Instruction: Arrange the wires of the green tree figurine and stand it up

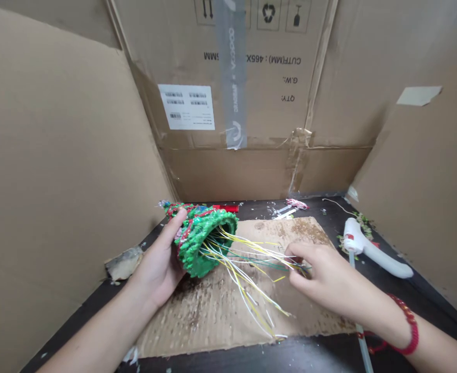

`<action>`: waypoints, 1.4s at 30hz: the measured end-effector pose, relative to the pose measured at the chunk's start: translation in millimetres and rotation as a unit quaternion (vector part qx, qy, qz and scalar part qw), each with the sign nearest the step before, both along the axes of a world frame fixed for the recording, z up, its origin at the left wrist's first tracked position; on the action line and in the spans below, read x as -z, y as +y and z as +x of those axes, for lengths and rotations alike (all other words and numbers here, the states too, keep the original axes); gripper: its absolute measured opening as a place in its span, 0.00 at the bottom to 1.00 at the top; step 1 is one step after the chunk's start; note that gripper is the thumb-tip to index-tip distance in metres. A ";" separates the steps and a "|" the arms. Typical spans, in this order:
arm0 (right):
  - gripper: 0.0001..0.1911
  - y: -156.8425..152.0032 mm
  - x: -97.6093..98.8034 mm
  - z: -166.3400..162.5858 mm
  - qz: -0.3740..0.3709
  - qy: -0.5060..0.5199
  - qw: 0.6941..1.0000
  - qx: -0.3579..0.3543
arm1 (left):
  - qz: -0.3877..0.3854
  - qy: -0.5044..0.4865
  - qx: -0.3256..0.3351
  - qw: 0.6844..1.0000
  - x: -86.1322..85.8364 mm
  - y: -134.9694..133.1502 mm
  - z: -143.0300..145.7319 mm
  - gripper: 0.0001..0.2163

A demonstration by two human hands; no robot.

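Note:
My left hand [159, 264] grips a small green glittery cone-shaped tree [199, 238] with red trim, tipped on its side with its open base turned right. A bundle of thin yellow, white and green wires [252, 264] spills out of that base. My right hand [322, 280], with a red bracelet on the wrist, pinches the ends of some of these wires. Both hands hover just above a stained cardboard sheet [228, 316] lying on a dark table [438, 311].
A white glue gun [372, 248] lies on the table to the right. Small scraps and a red strip [225, 208] sit at the back. Tall cardboard walls [57, 181] close in the left, back and right sides.

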State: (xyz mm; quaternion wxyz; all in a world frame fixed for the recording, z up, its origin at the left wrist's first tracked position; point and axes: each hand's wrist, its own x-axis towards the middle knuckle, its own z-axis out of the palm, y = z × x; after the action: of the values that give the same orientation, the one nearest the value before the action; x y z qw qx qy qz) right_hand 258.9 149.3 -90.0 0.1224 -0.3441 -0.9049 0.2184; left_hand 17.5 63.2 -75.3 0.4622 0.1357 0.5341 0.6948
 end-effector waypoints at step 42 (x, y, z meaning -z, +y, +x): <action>0.17 -37.6 18.6 -18.8 -0.743 0.229 0.622 -0.095 | -0.008 -0.005 0.036 0.999 18.2 -12.3 43.2 0.29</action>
State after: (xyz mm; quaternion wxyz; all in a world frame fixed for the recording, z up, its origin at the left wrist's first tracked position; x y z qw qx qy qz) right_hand 240.1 111.6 -108.6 0.0066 -0.1691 -0.4054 0.8983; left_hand 60.8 50.9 -93.5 0.4905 0.1477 0.5326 0.6737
